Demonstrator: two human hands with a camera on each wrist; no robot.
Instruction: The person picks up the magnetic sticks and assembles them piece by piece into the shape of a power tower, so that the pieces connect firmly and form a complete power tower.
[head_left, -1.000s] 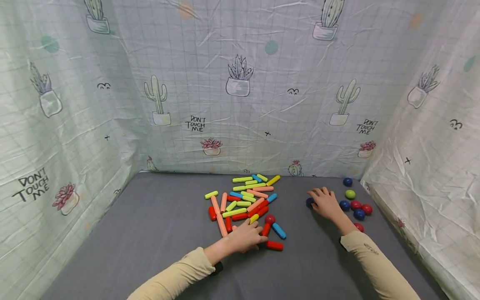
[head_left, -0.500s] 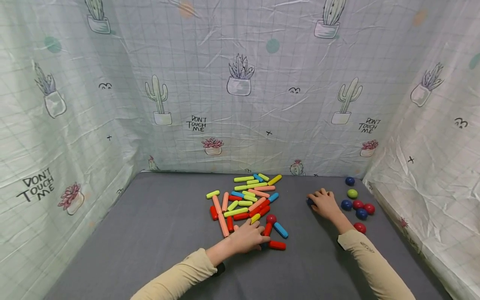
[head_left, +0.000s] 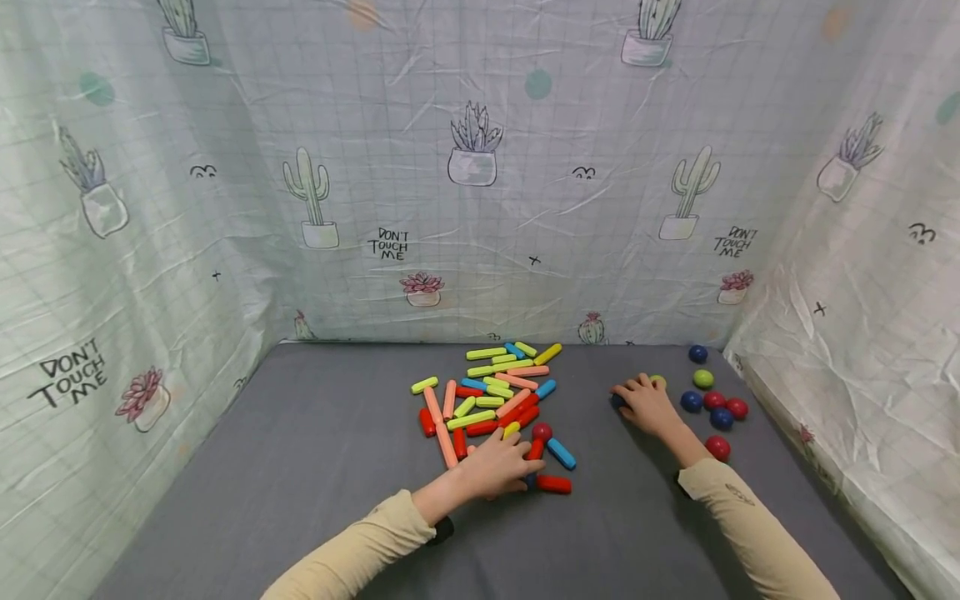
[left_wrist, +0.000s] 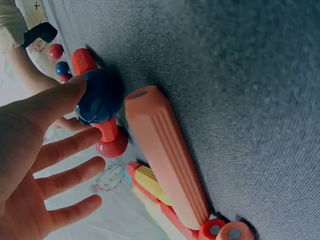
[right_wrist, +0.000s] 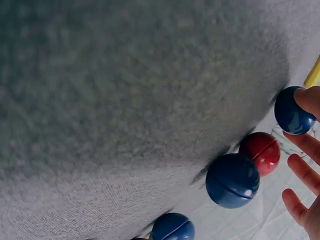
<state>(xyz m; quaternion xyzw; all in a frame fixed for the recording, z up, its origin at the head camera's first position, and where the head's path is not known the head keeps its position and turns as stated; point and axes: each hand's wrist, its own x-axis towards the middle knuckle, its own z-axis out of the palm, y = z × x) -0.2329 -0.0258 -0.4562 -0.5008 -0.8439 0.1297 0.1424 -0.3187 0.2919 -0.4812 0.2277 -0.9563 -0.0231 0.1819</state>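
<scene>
At the front of the rod pile, my left hand (head_left: 491, 468) pinches a dark blue ball (left_wrist: 101, 96) between thumb and index finger; the other fingers are spread. One red rod (left_wrist: 83, 61) lies beyond that ball, and another red rod (left_wrist: 108, 130) reaches from it to a red ball (left_wrist: 113, 143). A salmon rod (left_wrist: 162, 155) with a grey disc in its end lies beside the left hand. Further right, my right hand (head_left: 648, 407) pinches another blue ball (right_wrist: 292, 111) with thumb and index finger. A green ball (head_left: 658, 381) peeks out behind its knuckles.
Several yellow-green, salmon, red and blue rods lie mid-table, including a blue rod (head_left: 561, 453) and a red rod (head_left: 553, 484). Loose balls, among them a green ball (head_left: 703, 379) and a red ball (head_left: 717, 448), sit at the right edge. A patterned curtain (head_left: 480, 250) encloses the table.
My left hand has shifted slightly right with the blue ball, up to the red rod's end. My right hand has barely moved; the green ball behind it now shows.
</scene>
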